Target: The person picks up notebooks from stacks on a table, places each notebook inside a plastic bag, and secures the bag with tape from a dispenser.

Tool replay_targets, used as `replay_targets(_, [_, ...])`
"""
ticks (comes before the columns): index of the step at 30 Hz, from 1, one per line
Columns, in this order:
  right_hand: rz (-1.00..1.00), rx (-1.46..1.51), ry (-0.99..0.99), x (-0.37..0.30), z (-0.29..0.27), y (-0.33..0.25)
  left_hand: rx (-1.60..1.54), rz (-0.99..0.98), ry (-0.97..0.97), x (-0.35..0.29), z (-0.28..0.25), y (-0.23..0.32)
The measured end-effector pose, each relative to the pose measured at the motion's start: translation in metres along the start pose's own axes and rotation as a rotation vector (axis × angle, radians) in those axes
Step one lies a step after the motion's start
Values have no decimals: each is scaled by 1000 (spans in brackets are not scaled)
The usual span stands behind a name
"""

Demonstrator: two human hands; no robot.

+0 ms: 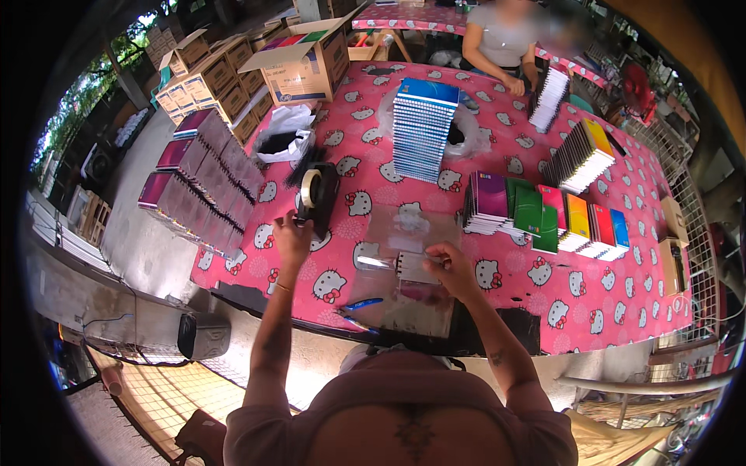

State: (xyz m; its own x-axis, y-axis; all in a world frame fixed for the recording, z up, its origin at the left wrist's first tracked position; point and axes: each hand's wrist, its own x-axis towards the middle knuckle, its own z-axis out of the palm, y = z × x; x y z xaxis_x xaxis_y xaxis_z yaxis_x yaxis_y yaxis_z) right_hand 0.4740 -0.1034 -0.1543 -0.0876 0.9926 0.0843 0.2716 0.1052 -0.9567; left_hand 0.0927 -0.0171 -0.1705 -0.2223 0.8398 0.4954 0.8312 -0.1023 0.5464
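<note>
My left hand (292, 237) is at the near end of a black tape dispenser (326, 203), its fingers curled close together. Whether tape is between the fingertips is too small to tell. The dispenser carries a pale roll of tape (311, 189). With thumb and fingers closed at its right edge, my right hand (454, 269) holds a small spiral notebook (412, 267) showing white pages. The notebook lies on a clear sheet (373, 291) over the pink table cover. A blue pen-like tool (363, 304) and another slim tool (357, 323) lie near the front edge.
Wrapped stacks of purple notebooks (202, 182) stand left. A tall blue notebook stack (422, 128) rises at the centre back; coloured notebooks (524, 206) line the right. An open carton (307, 66) and white plastic bag (286, 132) sit beyond. Across the table, a person (501, 39) handles notebooks (549, 97).
</note>
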Motion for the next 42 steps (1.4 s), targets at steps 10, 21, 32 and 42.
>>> replay_targets(10, [-23,-80,106,-3,-3,-4,-1170,-597,-208,-11,16,-32])
replay_targets(21, [-14,-26,235,-9,19,14,-318,630,-759,30,-12,137])
replay_targets(32, [-34,209,189,-8,27,17,-483,198,-1871,36,125,161])
replay_targets(42, [40,309,333,-28,42,14,-1108,-111,-1012,-89,29,112])
